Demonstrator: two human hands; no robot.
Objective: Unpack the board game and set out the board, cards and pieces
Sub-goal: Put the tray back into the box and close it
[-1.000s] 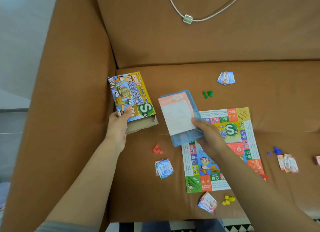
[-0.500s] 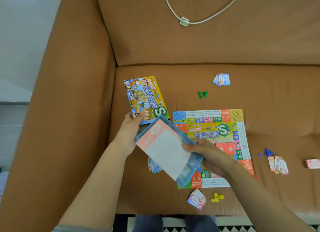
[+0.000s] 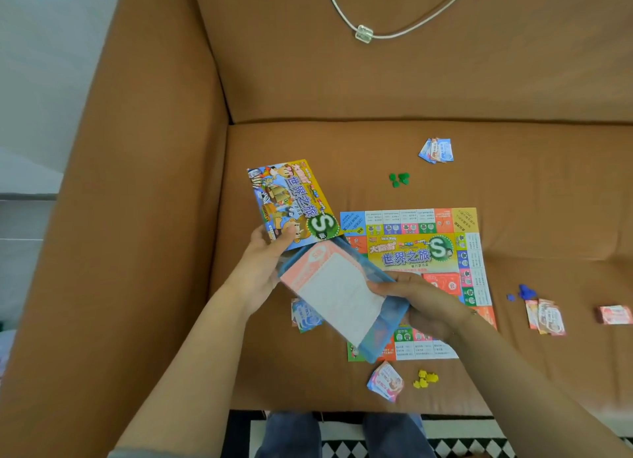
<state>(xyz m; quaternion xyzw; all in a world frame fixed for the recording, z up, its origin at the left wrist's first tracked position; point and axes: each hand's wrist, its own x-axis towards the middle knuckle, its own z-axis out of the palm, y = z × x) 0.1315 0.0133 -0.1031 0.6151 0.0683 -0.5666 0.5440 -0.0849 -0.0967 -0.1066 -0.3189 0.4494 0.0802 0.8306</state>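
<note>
Hands meet over the left edge of the colourful paper game board (image 3: 416, 252), which lies flat on the brown sofa seat (image 3: 308, 142). The left hand (image 3: 262, 269) grips the near end of the yellow and blue cardboard game box (image 3: 293, 202) with thumb on top. The right hand (image 3: 423, 303) curls its fingers round the translucent blue plastic tray (image 3: 383, 320), with a pink and white sheet (image 3: 334, 288) on it, tilted toward the box. 4 small card piles and green pieces (image 3: 399, 179), yellow pieces (image 3: 425, 379) and blue pieces (image 3: 524, 291) lie around the board edges. Bare seat stays open behind.
</note>
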